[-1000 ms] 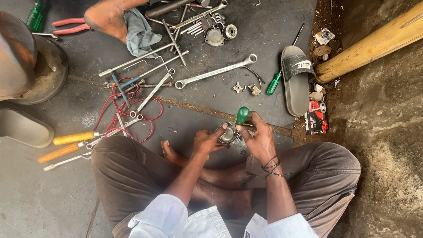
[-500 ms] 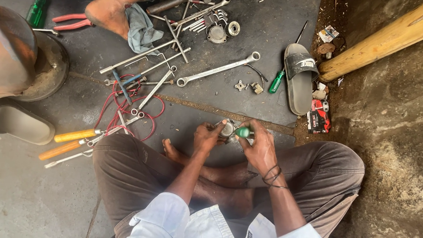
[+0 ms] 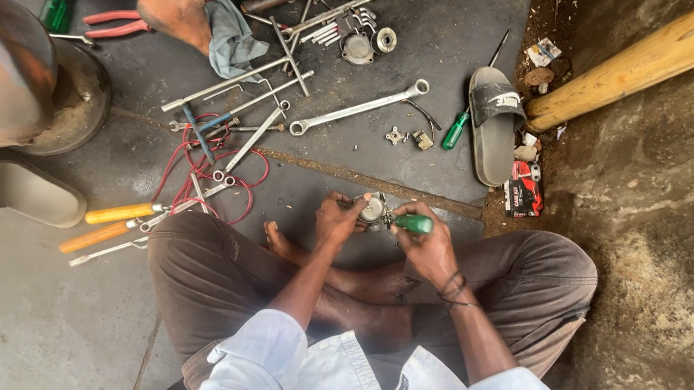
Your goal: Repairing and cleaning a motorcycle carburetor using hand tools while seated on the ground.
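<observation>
left hand (image 3: 338,218) – fingers clasp small metal part (image 3: 373,211) | right hand (image 3: 427,247) – gripping green-handled screwdriver (image 3: 409,223), tip at part | progress: fastener work looks underway, unfinished | wrenches (image 3: 359,109) lie unused on floor

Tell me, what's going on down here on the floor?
A person sits cross-legged on a dark mat. The left hand grips a small metal part, and the right hand holds a green-handled screwdriver against it. Spread in front are a long wrench, red wire, yellow-handled tools and another green screwdriver beside a grey sandal. At the top, another person's hand rests by a grey cloth.
</observation>
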